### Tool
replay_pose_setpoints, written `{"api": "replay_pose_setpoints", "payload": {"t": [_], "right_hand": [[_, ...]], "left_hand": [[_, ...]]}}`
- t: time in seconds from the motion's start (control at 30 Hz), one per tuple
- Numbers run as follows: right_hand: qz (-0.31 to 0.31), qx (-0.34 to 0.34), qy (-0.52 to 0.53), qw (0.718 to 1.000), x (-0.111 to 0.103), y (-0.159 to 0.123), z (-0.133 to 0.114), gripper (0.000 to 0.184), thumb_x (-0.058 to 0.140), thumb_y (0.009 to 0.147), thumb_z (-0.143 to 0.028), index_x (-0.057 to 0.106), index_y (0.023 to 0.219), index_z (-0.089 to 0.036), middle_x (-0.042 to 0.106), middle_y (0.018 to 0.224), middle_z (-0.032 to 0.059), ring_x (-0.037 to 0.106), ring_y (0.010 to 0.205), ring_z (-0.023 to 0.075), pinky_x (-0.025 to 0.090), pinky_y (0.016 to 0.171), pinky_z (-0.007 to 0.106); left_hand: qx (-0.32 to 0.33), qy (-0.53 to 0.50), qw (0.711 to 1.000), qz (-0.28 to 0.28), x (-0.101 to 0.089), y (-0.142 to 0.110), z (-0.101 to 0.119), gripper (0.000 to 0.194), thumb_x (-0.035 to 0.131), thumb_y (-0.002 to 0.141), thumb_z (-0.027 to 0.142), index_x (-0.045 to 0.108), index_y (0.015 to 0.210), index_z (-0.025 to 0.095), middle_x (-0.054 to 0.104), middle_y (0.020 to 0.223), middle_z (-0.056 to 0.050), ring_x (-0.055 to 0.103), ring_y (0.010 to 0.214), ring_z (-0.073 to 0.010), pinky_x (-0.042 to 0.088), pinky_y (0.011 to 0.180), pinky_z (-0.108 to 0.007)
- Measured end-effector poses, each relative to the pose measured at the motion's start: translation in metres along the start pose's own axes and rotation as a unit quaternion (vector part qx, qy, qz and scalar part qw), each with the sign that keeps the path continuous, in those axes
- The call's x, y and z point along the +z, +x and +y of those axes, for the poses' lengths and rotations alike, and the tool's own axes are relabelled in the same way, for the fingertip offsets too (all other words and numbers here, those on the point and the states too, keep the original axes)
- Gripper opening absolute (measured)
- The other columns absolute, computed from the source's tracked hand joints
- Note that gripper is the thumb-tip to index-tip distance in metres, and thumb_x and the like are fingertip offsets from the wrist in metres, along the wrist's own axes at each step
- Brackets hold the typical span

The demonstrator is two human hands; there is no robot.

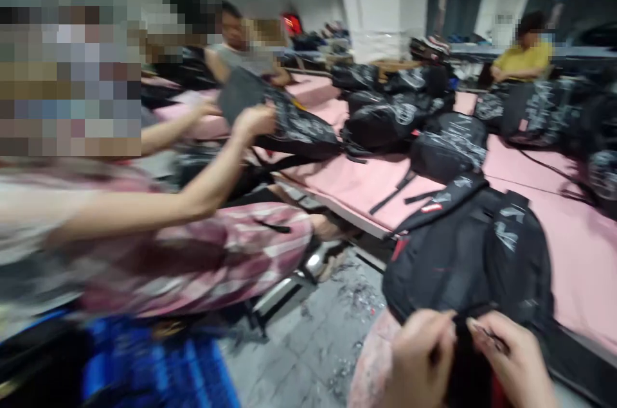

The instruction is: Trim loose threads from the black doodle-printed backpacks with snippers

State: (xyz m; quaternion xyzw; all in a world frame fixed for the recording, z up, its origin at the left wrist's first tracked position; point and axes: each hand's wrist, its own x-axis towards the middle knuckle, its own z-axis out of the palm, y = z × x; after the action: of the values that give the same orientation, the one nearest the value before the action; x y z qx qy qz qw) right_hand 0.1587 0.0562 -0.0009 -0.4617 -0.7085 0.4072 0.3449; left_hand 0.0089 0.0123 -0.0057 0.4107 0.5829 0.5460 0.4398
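A black backpack (470, 260) with white lettering leans off the edge of a pink table (578, 254) toward my lap. My left hand (417, 356) and my right hand (515, 360) are low in the frame, both closed on a fold of the backpack's black fabric, with a strip of it pinched between them. A thin dark object lies under my right thumb; I cannot make out what it is. The whole picture is blurred by motion.
Several more black backpacks (448, 144) lie on the pink table. A person in plaid trousers (216, 254) sits close at my left, arms out, holding a dark bag (284, 119). Other people sit further back. A blue crate (154, 369) and grey floor (308, 350) are below.
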Motion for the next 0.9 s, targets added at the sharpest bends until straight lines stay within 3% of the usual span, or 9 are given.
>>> {"api": "replay_pose_setpoints", "payload": {"t": [0.07, 0.13, 0.23, 0.3, 0.37, 0.53, 0.63, 0.9], "right_hand": [[-0.019, 0.007, 0.041, 0.999, 0.0, 0.004, -0.004, 0.044, 0.043, 0.086, -0.046, 0.048, 0.052, -0.019, 0.046, 0.048, -0.0017, 0.044, 0.045, 0.0109, 0.036, 0.045, 0.021], [-0.01, 0.015, 0.051, 0.999, -0.003, 0.007, -0.006, 0.042, 0.041, 0.088, -0.04, 0.047, 0.053, -0.018, 0.045, 0.05, -0.0025, 0.043, 0.046, 0.0101, 0.035, 0.045, 0.02], [0.063, 0.018, -0.006, 0.998, -0.006, 0.008, -0.002, 0.025, 0.046, 0.086, -0.032, 0.054, 0.067, -0.018, 0.051, 0.06, -0.0014, 0.049, 0.055, 0.0116, 0.039, 0.051, 0.02], [0.107, -0.008, -0.059, 0.993, -0.007, 0.008, 0.003, 0.013, 0.051, 0.083, -0.027, 0.058, 0.089, -0.018, 0.059, 0.076, 0.0017, 0.055, 0.068, 0.0142, 0.044, 0.06, 0.023], [0.124, -0.07, -0.11, 0.984, -0.005, 0.008, 0.008, 0.021, 0.051, 0.083, -0.023, 0.056, 0.103, -0.019, 0.061, 0.089, 0.0045, 0.057, 0.078, 0.0163, 0.046, 0.068, 0.026], [0.151, -0.213, -0.255, 0.931, -0.001, 0.011, 0.008, 0.018, 0.045, 0.09, -0.018, 0.062, 0.094, -0.017, 0.061, 0.08, 0.0063, 0.056, 0.074, 0.0174, 0.044, 0.069, 0.031], [0.145, -0.233, -0.292, 0.916, -0.002, 0.013, 0.008, 0.02, 0.043, 0.091, -0.019, 0.063, 0.092, -0.015, 0.061, 0.077, 0.0071, 0.053, 0.068, 0.017, 0.043, 0.065, 0.031], [0.081, -0.239, -0.237, 0.938, -0.01, 0.014, 0.015, 0.022, 0.042, 0.092, -0.022, 0.063, 0.093, -0.016, 0.061, 0.08, 0.0071, 0.054, 0.073, 0.0176, 0.044, 0.068, 0.031]], "left_hand": [[-0.032, 0.023, 0.998, 0.046, 0.0, 0.009, 0.0, 0.026, 0.062, 0.071, 0.041, 0.068, 0.078, 0.018, 0.067, 0.071, -0.007, 0.061, 0.064, -0.0172, 0.048, 0.066, -0.028], [-0.125, -0.021, 0.991, 0.037, -0.002, 0.021, 0.001, 0.026, 0.062, 0.071, 0.041, 0.066, 0.075, 0.016, 0.065, 0.059, -0.004, 0.059, 0.053, -0.014, 0.047, 0.055, -0.023], [-0.193, -0.103, 0.975, 0.024, -0.003, 0.03, 0.006, 0.027, 0.066, 0.068, 0.04, 0.064, 0.073, 0.014, 0.063, 0.051, -0.003, 0.057, 0.048, -0.0115, 0.044, 0.05, -0.019], [-0.198, -0.131, 0.971, 0.029, -0.003, 0.03, 0.009, 0.027, 0.068, 0.066, 0.038, 0.064, 0.073, 0.012, 0.064, 0.052, -0.003, 0.056, 0.046, -0.0103, 0.044, 0.049, -0.017], [-0.198, -0.142, 0.97, 0.028, -0.001, 0.027, 0.009, 0.027, 0.068, 0.066, 0.037, 0.064, 0.074, 0.011, 0.064, 0.051, -0.004, 0.056, 0.046, -0.0099, 0.044, 0.049, -0.016], [-0.198, -0.164, 0.966, 0.021, 0.001, 0.02, 0.008, 0.031, 0.069, 0.065, 0.039, 0.066, 0.075, 0.01, 0.065, 0.052, -0.005, 0.059, 0.047, -0.0125, 0.045, 0.049, -0.019], [-0.204, -0.173, 0.963, 0.021, 0.0, 0.017, 0.01, 0.033, 0.067, 0.067, 0.039, 0.066, 0.082, 0.01, 0.067, 0.056, -0.006, 0.062, 0.051, -0.0152, 0.046, 0.049, -0.02], [-0.193, -0.16, 0.968, 0.012, 0.005, 0.015, 0.011, 0.032, 0.066, 0.068, 0.037, 0.067, 0.083, 0.009, 0.067, 0.054, -0.006, 0.06, 0.048, -0.0139, 0.048, 0.052, -0.022]]}}
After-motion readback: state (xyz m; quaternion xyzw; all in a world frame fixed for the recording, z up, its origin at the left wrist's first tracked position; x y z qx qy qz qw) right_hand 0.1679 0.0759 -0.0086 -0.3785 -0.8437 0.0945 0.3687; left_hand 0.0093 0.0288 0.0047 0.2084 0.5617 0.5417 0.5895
